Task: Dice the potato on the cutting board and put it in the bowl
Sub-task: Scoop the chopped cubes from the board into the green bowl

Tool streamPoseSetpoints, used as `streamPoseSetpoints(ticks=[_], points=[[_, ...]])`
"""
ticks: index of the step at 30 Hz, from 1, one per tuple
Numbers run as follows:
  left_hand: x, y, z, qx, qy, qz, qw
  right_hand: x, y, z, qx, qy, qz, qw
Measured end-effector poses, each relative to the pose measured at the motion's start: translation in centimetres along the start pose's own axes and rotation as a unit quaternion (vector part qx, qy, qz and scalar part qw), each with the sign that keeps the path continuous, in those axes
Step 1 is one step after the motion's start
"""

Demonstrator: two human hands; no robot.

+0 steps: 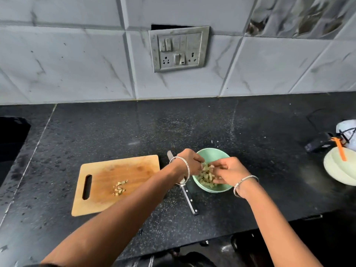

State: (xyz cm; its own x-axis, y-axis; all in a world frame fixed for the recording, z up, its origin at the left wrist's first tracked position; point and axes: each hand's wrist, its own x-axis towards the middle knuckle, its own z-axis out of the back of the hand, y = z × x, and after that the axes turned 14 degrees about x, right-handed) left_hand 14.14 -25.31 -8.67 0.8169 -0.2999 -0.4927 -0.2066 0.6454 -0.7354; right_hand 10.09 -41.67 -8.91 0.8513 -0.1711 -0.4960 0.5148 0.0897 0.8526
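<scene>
A pale green bowl (212, 153) stands on the black counter right of a wooden cutting board (115, 182). Diced potato (207, 177) fills the bowl. A small heap of potato pieces (119, 188) lies on the board near its middle. My left hand (189, 160) and my right hand (230, 170) are both over the bowl, fingers bent down among the dice; potato pieces sit at their fingertips. A knife (189, 199) lies on the counter between board and bowl, its blade partly hidden under my left wrist.
Stacked pale plates (339, 170) with an orange peeler (340, 150) sit at the right edge, beside a black device (317, 144). A dark recess (11, 135) lies at far left. A switch panel (178, 49) is on the tiled wall.
</scene>
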Motion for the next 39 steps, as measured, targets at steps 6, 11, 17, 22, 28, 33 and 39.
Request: streamPoseSetpoints(ticks=[6, 11, 17, 22, 28, 33, 39], points=[[0.1, -1.6, -0.6, 0.064, -0.107, -0.015, 0.992, -0.8, 0.8, 0.1, -0.306, -0.159, 0.138, 0.929], [-1.0, -1.6, -0.1, 0.079, -0.136, -0.078, 0.984, -1.1, 1.2, -0.1, -0.331, -0.109, 0.132, 0.928], [-3.4, 1.8, 3.1, 0.048, -0.185, -0.078, 0.978, -2.2, 2.8, -2.2, -0.255, -0.145, 0.269, 0.917], [-6.9, 8.8, 7.8, 0.061, -0.236, -0.019, 0.970, -3.9, 3.1, -8.7, -0.197, -0.010, 0.317, 0.928], [-11.4, 17.3, 11.7, 0.034, -0.292, 0.113, 0.949, -4.5, 0.6, -17.7, -0.261, 0.125, 0.299, 0.909], [-13.2, 21.1, 11.9, 0.047, -0.301, 0.154, 0.940, -4.7, -1.3, -23.2, -0.363, 0.177, 0.291, 0.867], [-14.0, 22.7, 12.0, 0.067, -0.300, 0.159, 0.938, -4.1, -5.0, -27.1, -0.417, 0.181, 0.317, 0.833]])
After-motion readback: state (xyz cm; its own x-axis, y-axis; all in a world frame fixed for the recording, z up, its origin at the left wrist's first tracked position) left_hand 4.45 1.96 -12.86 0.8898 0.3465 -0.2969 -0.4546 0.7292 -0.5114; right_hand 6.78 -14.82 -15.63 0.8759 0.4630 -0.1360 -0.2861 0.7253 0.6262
